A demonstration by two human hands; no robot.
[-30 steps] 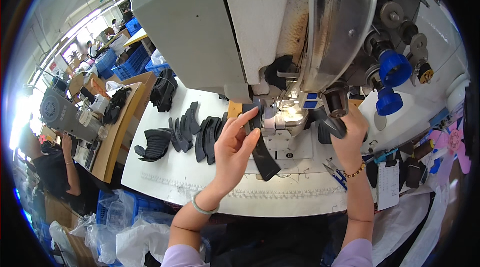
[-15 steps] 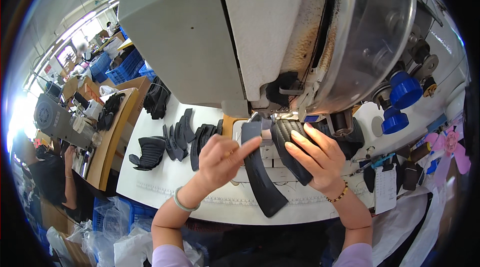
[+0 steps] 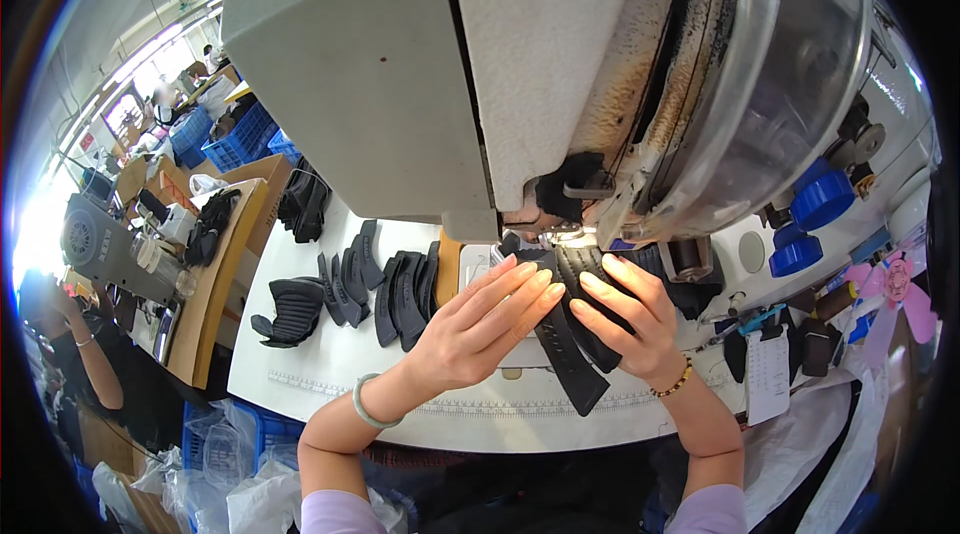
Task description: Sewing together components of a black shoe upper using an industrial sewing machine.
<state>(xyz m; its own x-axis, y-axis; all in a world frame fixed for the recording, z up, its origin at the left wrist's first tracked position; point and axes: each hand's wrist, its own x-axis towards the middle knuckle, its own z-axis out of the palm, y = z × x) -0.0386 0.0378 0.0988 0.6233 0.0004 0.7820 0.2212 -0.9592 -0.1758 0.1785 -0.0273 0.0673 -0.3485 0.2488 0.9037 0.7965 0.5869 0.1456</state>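
Note:
A smooth, curved black strip [image 3: 575, 369] lies at the sewing machine's needle area, its lower end angled toward the table's front edge. My left hand [image 3: 490, 319] rests on its upper part, fingers stretched out together and pointing to the needle. Right against the strip is a ribbed black piece [image 3: 577, 267], partly hidden by my fingers. My right hand [image 3: 640, 319] lies flat along that piece's right side with fingers outstretched; its thumb is hidden. Large in front of both hands stands the sewing machine head [image 3: 370, 84]. The needle point itself is too small to make out.
Several curved black strips [image 3: 403, 299] and a stack of ribbed black pieces [image 3: 290, 309] lie left on the white table [image 3: 300, 404]. Blue knobs [image 3: 822, 199] and a pink fan [image 3: 897, 279] are at right. A co-worker [image 3: 110, 364] sits far left, beside a blue crate [image 3: 262, 424].
My left hand has gone from pointing at the strip to lying flat on it. The strip has swung right against the ribbed piece. My right hand stays on the ribbed piece.

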